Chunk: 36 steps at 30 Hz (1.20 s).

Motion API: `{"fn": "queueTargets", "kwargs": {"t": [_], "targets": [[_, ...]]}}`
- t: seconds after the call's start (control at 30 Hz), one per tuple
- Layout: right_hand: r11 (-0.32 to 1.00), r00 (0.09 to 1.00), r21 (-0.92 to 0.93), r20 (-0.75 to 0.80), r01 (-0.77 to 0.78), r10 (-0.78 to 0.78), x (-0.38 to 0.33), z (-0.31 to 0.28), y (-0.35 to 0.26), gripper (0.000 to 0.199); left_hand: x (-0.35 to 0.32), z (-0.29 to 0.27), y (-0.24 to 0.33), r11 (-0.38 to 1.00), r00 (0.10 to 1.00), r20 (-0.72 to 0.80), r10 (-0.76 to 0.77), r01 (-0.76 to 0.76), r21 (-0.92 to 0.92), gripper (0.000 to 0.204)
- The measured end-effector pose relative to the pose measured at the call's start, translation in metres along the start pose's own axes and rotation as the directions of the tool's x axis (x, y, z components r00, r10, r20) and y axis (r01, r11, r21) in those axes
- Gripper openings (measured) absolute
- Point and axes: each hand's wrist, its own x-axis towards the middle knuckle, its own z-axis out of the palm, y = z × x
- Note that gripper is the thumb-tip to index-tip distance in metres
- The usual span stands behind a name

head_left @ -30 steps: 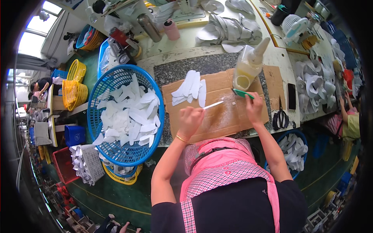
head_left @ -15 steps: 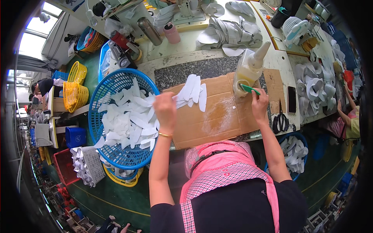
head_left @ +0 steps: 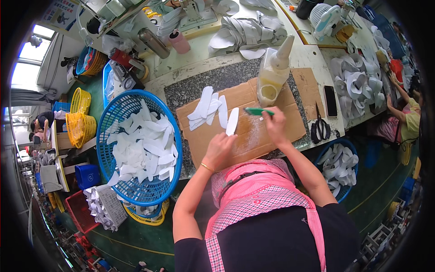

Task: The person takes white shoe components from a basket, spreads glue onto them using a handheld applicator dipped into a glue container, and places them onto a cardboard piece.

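Note:
My left hand (head_left: pixel 220 147) pinches the near end of a white, leaf-shaped shoe-lining-like piece (head_left: pixel 232 121) over a brown cardboard sheet (head_left: pixel 281 131). In my right hand (head_left: pixel 275 124) is a small green glue applicator (head_left: pixel 259 111), its tip pointing left toward that piece; whether they touch I cannot tell. Several similar white pieces (head_left: pixel 205 105) lie fanned on the cardboard's left part. Beyond my right hand a cloudy plastic glue bottle (head_left: pixel 273 72) stands tilted, with a white nozzle and a cut opening low in its side. Whitish smears mark the cardboard's middle.
A blue basket (head_left: pixel 179 136) full of white pieces is at the left. Black scissors (head_left: pixel 320 129) and a phone (head_left: pixel 331 100) lie right of the cardboard. Stacked white parts (head_left: pixel 247 34), a pink bottle (head_left: pixel 179 41) and a steel flask (head_left: pixel 153 43) stand farther back. Another person works far right.
My left hand has moved right from the basket and now holds a white piece over the cardboard. My right hand has drawn the green applicator out of the glue bottle's opening, leftward.

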Motion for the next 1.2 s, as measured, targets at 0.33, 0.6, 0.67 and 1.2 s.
{"fn": "queueTargets", "kwargs": {"t": [0.33,0.6,0.67,1.2], "targets": [[0.847,0.855,-0.233,0.347,0.477,-0.386,-0.005,0.022,0.003,0.012,-0.038,0.031,0.021,0.999,0.949,-0.312,-0.037,0.038,-0.003,0.021],[0.847,0.756,-0.012,0.458,0.531,-0.468,-0.033,0.013,0.002,0.012,-0.045,0.031,0.021,0.973,0.939,-0.318,-0.127,0.18,0.144,0.024],[0.867,0.852,-0.172,0.349,0.468,-0.391,-0.011,0.011,0.004,0.007,-0.042,0.03,0.023,0.969,0.903,-0.395,-0.166,0.223,0.103,0.022],[0.874,0.907,-0.268,0.243,0.404,-0.345,-0.009,0.031,0.009,0.017,-0.056,0.074,0.03,0.235,0.368,0.007,-0.93,0.608,-0.758,0.045]]}}
